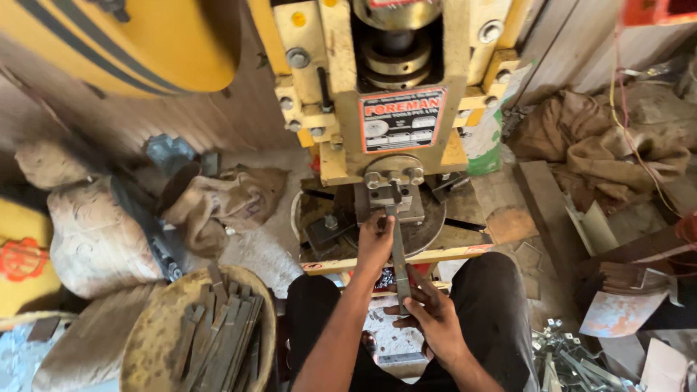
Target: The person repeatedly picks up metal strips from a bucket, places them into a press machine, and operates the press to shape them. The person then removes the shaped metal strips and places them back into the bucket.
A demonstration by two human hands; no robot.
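Note:
A long, narrow metal strip (398,254) runs from my lap up into the die of a yellow press machine (392,131). My right hand (433,317) grips the strip's near end above my knees. My left hand (375,242) rests on the strip's far part, just in front of the round press bed (428,225), fingers pressed against it. The strip's far tip sits under the press tool (394,187).
A round basket (152,341) with several flat metal strips stands at the lower left. Stuffed sacks (94,239) and burlap cloth (225,207) lie to the left, more burlap (602,145) at the right. Small bent metal pieces (566,359) are piled at lower right.

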